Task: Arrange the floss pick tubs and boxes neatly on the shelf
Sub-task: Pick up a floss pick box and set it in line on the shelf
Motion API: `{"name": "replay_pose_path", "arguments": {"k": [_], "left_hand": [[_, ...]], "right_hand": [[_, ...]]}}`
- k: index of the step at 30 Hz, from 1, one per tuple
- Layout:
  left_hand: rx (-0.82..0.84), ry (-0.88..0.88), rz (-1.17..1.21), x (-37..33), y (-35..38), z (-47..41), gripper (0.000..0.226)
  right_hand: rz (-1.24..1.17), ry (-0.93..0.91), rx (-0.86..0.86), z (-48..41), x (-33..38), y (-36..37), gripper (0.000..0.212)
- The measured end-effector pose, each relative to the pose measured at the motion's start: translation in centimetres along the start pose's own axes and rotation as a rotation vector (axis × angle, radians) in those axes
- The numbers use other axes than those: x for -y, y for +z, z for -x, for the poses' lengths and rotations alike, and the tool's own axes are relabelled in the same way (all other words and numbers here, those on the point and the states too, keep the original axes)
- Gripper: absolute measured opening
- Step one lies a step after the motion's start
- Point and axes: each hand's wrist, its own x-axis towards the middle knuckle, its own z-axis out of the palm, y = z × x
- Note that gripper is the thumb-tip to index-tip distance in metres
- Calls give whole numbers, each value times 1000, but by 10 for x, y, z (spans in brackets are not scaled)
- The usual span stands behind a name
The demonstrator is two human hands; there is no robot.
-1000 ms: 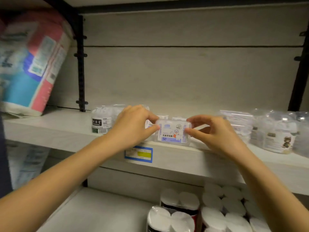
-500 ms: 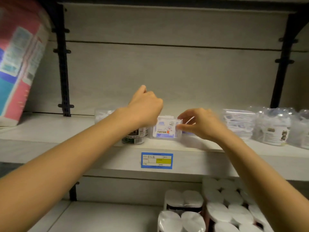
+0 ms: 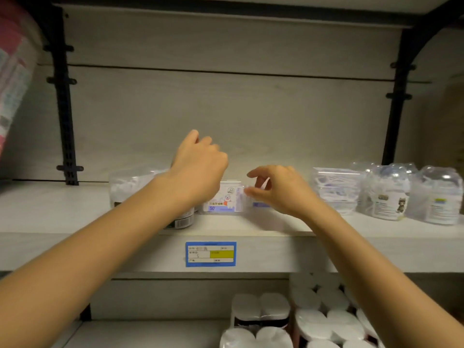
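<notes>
A small clear floss pick box (image 3: pixel 224 200) with a cartoon label stands near the front edge of the shelf (image 3: pixel 75 222). My right hand (image 3: pixel 281 189) pinches its right edge with thumb and forefinger, and a second clear box (image 3: pixel 261 205) shows under that hand. My left hand (image 3: pixel 199 169) hovers left of the box with its fingers curled away from me, so I cannot see whether it holds anything. Under its wrist stands a round tub (image 3: pixel 181 220) with a black label. A clear tub (image 3: pixel 130 188) stands behind it to the left.
Clear floss pick packs (image 3: pixel 335 189) and two rounded tubs (image 3: pixel 384 197) (image 3: pixel 437 197) line the shelf's right end. A blue price tag (image 3: pixel 211 253) is on the shelf lip. Wrapped paper rolls (image 3: pixel 261 310) are on the lower shelf. A large soft package (image 3: pixel 12 71) leans at the upper left.
My left hand let go of the box's left side and rose over the round tub. My right hand stayed at the box's right edge. The view shifted so the shelf sits lower.
</notes>
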Motion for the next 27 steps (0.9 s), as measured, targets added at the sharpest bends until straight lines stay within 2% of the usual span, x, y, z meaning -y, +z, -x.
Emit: {"name": "replay_pose_path", "arguments": {"k": [2,4,7,10,12,15,19,23,27], "left_hand": [[-103,-54,159,-8,-5,-4,22],[-129,-113,443,-22,-12,-8,24],[-52,-186,843,-50,-18,-20,21],[59,-218,1074,-80,-22,-38,21],[101,-256,1161,-98,-22,-50,23],[147,-370,1278,-117,-19,-66,21],[164,-512,1353,-130,-15,-79,22],[244,-591,1315,-137,-16,-91,26],[305,-585,1333,-145,-14,-96,31]], "right_hand": [[-42,-6,-73,12,-12,-14,24],[-86,23,-145,25,-30,-31,15],[-152,65,-212,41,-63,-57,20],[-135,83,-264,47,-102,-80,19],[-52,89,-318,46,-125,-93,15],[156,47,-366,42,-148,-106,22],[424,10,-232,33,-161,-111,40],[461,46,-109,24,-162,-108,56],[449,63,-38,19,-159,-101,55]]}}
